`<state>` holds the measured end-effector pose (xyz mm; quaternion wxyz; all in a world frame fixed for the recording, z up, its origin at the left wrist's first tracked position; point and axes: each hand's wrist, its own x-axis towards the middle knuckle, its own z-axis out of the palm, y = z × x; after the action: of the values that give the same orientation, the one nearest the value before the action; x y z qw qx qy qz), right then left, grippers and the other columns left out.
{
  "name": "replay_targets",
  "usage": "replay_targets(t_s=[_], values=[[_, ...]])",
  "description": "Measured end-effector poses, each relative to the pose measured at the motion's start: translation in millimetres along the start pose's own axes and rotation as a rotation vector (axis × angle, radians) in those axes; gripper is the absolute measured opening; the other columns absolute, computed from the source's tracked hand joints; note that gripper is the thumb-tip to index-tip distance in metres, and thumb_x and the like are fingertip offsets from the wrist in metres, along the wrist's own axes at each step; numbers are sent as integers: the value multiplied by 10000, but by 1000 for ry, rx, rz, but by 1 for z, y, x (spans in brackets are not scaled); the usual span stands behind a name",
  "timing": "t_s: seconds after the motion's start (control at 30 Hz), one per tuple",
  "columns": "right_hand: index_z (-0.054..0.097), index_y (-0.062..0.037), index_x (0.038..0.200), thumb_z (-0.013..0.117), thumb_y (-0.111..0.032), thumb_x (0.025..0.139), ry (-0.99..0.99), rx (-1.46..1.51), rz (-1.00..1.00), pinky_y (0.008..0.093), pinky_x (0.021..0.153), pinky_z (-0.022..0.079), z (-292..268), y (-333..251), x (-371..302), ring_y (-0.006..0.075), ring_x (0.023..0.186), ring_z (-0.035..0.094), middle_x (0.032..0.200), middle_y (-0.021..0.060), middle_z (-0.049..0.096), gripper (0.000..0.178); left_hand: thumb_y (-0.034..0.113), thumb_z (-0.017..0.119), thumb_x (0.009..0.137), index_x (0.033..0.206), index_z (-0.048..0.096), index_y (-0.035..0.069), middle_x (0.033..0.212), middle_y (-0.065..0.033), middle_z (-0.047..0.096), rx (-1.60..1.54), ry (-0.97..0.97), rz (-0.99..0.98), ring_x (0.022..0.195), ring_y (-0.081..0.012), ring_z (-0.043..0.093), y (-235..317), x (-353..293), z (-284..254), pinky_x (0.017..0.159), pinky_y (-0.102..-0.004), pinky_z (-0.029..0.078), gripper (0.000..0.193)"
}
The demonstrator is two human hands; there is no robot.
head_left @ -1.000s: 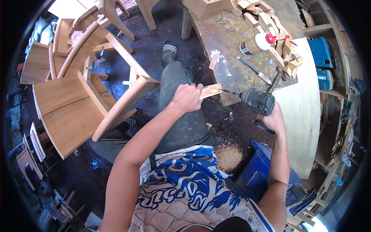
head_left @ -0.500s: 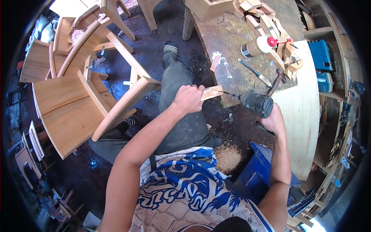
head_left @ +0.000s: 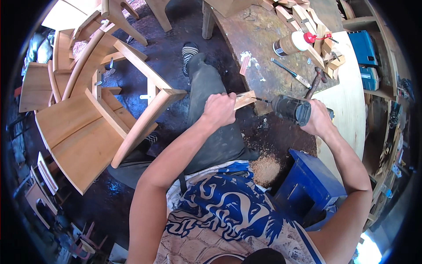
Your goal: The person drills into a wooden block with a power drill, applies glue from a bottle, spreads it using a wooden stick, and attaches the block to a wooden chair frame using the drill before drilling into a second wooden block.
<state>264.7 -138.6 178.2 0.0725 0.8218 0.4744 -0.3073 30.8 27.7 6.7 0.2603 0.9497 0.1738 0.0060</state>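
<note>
My left hand (head_left: 220,109) is closed round a short wooden block (head_left: 245,100), held above my thigh by the workbench's near corner. In my right hand (head_left: 317,119) is a dark cordless drill (head_left: 291,109), gripped with its bit pointing left at the block's end. The thin bit's tip is at or very close to the wood; I cannot tell whether it has entered. Just beyond the drill, a hammer (head_left: 314,82) lies on the workbench (head_left: 248,35), next to a chisel-like tool with a pale handle (head_left: 302,80).
A glue bottle (head_left: 290,44) with a red cap lies by stacked wooden blocks (head_left: 303,17). Curved wooden chair frames (head_left: 79,132) stand at my left. A blue bin-like box (head_left: 310,176) sits at lower right, beside a sawdust pile (head_left: 265,169). Blue cases (head_left: 364,48) rest on shelving.
My right forearm has swung outward and the wrist has turned, rolling the drill so its grip points away to the right. The left hand and block have shifted slightly right in view.
</note>
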Motion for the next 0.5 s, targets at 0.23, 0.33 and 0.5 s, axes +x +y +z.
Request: replay_targets(t_s=[0.23,0.33,0.5], values=[[704,-132,1251,768,-140,682,25,-25,-119,469,888,562,3,8,-1,406,958,694,977,188,746,572,138,728,681,853,643,-15,737,-199,703,-8,-5,8,645,-335,727,0,2,1,627,-428,591,246],[722,-73,1102,740,-93,666,60,30,-112,470,796,565,3,1,-3,433,864,681,925,200,730,438,135,726,678,853,642,-16,738,-197,704,-1,-7,5,644,-331,727,1,1,0,625,-425,591,246],[721,-78,1106,741,-85,652,98,-17,-129,463,785,569,9,7,1,435,868,678,920,203,727,455,132,722,681,865,649,-22,754,-207,710,-1,-8,1,653,-335,731,0,3,0,627,-427,591,251]])
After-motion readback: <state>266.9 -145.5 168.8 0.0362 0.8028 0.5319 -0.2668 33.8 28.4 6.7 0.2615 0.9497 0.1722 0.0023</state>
